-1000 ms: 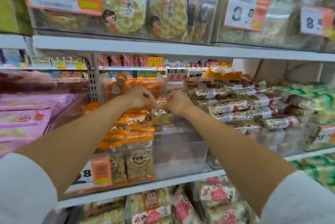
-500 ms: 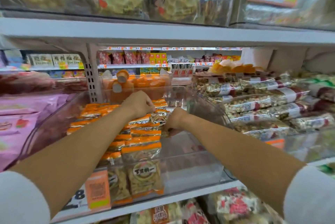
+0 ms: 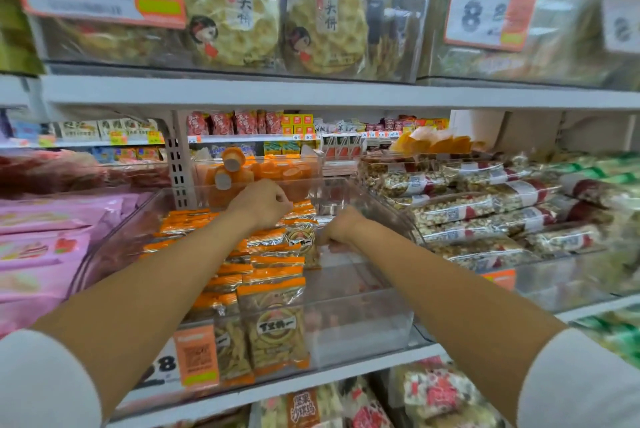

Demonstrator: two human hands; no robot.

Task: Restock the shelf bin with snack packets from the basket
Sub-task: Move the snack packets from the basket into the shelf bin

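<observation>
Bin (image 3: 363,334), orange packets (image 3: 273,292) along its left side, left grip (image 3: 263,202) curled over them, right grip (image 3: 341,228) curled beside them, whether either holds anything cannot be told.

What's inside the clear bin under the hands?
Orange-topped snack packets fill the clear bin on its left in overlapping rows; the right shows bare floor. The left hand and right hand cover the packets beneath them.

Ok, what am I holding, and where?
The right hand seems to pinch a snack packet by its right edge; whether the left hand holds anything cannot be told.
</observation>
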